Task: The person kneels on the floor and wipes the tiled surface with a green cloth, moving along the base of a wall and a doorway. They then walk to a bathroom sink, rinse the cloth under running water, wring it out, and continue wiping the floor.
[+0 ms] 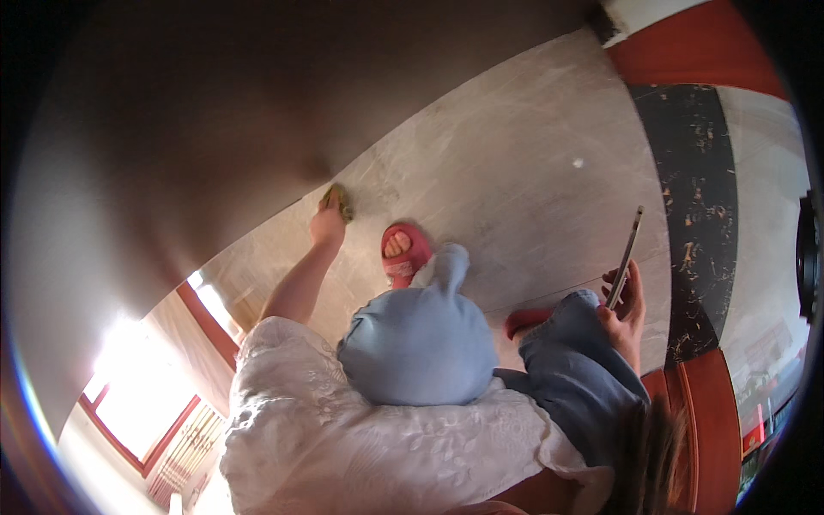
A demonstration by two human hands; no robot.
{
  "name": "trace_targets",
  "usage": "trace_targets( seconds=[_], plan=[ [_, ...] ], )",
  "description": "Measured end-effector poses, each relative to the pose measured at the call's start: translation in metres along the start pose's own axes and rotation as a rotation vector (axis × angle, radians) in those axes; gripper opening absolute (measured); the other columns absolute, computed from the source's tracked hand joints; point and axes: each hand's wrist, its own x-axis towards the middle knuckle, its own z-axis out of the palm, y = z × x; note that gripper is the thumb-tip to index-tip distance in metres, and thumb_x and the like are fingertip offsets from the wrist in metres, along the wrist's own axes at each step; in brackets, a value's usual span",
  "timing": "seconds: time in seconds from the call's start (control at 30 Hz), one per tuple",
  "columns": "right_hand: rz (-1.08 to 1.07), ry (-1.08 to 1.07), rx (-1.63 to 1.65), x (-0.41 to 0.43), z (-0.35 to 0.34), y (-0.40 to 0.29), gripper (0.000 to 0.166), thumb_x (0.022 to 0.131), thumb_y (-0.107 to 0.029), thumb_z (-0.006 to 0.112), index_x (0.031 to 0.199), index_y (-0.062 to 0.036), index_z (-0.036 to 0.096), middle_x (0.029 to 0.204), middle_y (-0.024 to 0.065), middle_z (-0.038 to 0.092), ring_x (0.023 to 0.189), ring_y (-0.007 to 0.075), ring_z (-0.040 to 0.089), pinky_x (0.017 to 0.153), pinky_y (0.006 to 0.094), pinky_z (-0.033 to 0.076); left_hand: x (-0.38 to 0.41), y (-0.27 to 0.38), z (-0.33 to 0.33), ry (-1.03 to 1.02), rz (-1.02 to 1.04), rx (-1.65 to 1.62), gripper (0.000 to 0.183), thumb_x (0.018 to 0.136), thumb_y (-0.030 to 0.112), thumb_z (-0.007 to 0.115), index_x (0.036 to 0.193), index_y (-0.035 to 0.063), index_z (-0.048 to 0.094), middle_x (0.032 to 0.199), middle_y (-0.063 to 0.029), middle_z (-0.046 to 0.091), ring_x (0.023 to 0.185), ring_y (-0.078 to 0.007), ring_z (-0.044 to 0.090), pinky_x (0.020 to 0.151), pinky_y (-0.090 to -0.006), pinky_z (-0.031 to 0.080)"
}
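Observation:
My left hand is pressed down on a yellow-green cloth or sponge at the floor, close to the lower edge of a large dark surface. The fingers hide part of the cloth. On the other side, my right hand grips a thin smartphone, seen nearly edge-on, above the floor. Between the hands are my bent knees in blue jeans. A pink slipper on one foot stands just right of the cloth.
Grey marble-look tiles cover the floor, with a small white spot on them. A black gold-veined threshold strip crosses at right, beside a red-brown wooden frame. The dark surface looms close over the upper left. A bright window is lower left.

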Motion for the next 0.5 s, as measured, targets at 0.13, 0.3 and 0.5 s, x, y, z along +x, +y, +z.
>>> trace_targets(
  seconds=[0.13, 0.3, 0.5],
  plan=[
    [0.091, -0.086, -0.061, -0.003, 0.01, -0.006, 0.113, 0.055, -0.046, 0.084, 0.142, -0.0033, 0.026, 0.118, 0.0103, 0.048, 0.109, 0.0199, 0.048, 0.093, 0.0309, 0.038, -0.012, -0.037, 0.042, 0.294, -0.045, -0.257, 0.045, 0.085, 0.004, 0.046, 0.129, 0.0116, 0.049, 0.126, -0.0137, 0.05, 0.113, -0.0294, 0.052, 0.092, -0.0349, 0.044],
    [0.05, -0.257, -0.259, 0.004, 0.0, 0.012, 0.106, 0.065, -0.046, 0.077, 0.144, -0.0063, 0.017, 0.124, 0.0103, 0.04, 0.116, 0.0239, 0.042, 0.098, 0.039, 0.035, 0.014, 0.048, 0.03, 0.57, 0.014, -0.215, 0.053, 0.072, 0.005, 0.052, 0.125, 0.012, 0.049, 0.116, -0.0183, 0.054, 0.095, -0.038, 0.057, 0.076, -0.0443, 0.05],
    [-0.056, -0.134, -0.239, 0.006, 0.017, 0.013, 0.11, 0.06, -0.05, 0.077, 0.143, -0.0042, 0.02, 0.119, 0.0092, 0.045, 0.116, 0.0245, 0.045, 0.097, 0.0389, 0.035, 0.039, 0.164, 0.001, 0.299, 0.427, -0.207, 0.045, 0.078, 0.013, 0.054, 0.122, 0.0107, 0.047, 0.109, -0.0188, 0.055, 0.084, -0.0339, 0.062, 0.062, -0.0423, 0.052]
  ],
)
